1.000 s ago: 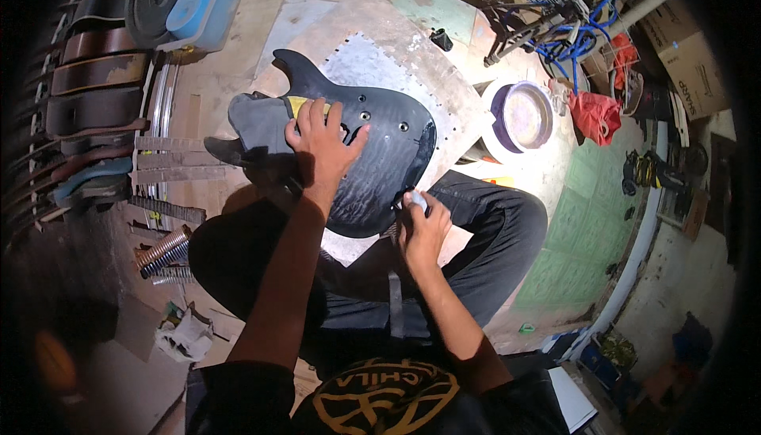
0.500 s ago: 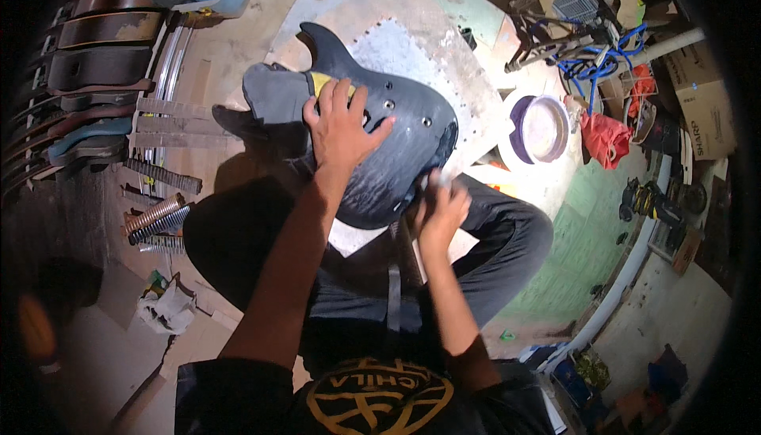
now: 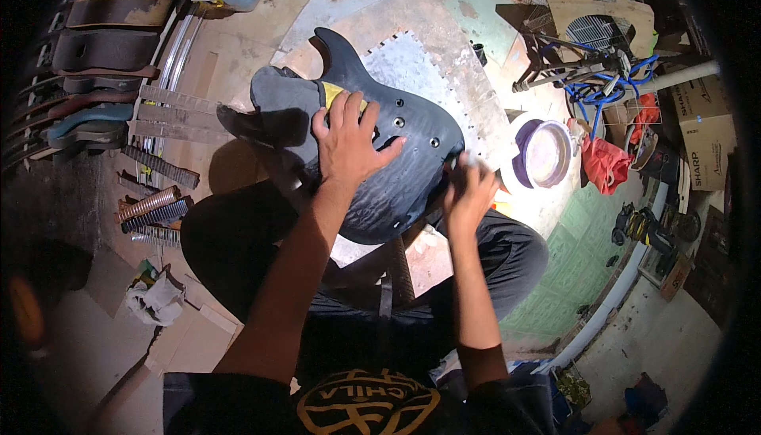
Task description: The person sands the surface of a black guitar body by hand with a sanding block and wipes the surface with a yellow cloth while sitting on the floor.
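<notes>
A dark grey electric guitar body point(image 3: 408, 177) with curved horns lies across my lap, several round holes showing on its face. My left hand point(image 3: 349, 138) rests on it, fingers spread beside a yellow patch point(image 3: 334, 93) near the horns. At the body's right edge, my right hand point(image 3: 473, 189) has its fingers curled together against the rim. Something small and pale seems to be pinched there, but blur and the fingers hide what it is. A grey flap-like piece point(image 3: 287, 106) sits at the left end of the body.
A purple-rimmed round basin point(image 3: 545, 154) stands to the right, near a red bag point(image 3: 606, 165). Several guitar bodies point(image 3: 107, 51) hang in a rack at far left. Blue cable point(image 3: 583, 98) and clutter fill the upper right. Ridged strips point(image 3: 151, 205) lie left of my knee.
My right hand has slid up and rightward along the rim, from the lower edge to the right edge. My left hand stays on the same spot of the body. The view has shifted slightly.
</notes>
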